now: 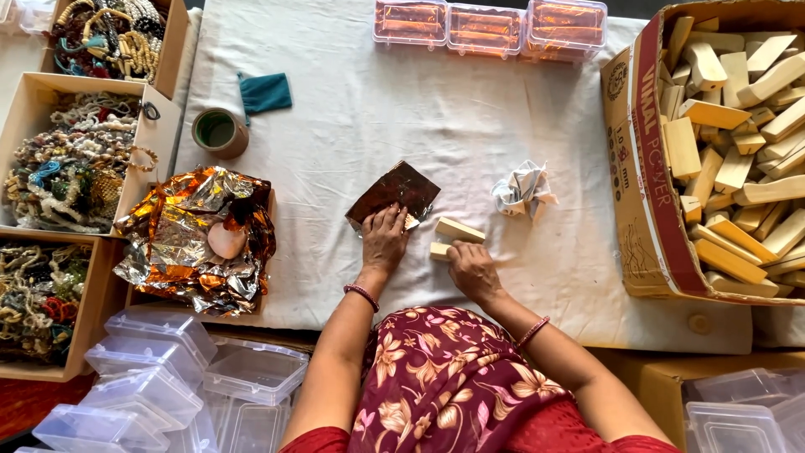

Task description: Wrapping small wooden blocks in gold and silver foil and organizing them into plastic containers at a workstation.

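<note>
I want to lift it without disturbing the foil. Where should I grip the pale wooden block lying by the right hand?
Probably grip the wooden block across its two long sides near its far right end, coming from above. It lies flat on the white cloth, tilted, with that end free; the right hand and the foil sheet crowd the near end.

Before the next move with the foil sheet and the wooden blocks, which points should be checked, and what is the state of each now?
1. Left hand presses the foil sheet flat: ok.
2. Right hand touches the wooden blocks: ok.
3. Blocks lie beside the sheet, not on it: ok.
4. Sheet free of tears: cannot tell.
5. Box of wooden pieces stands on the right: ok.
</note>
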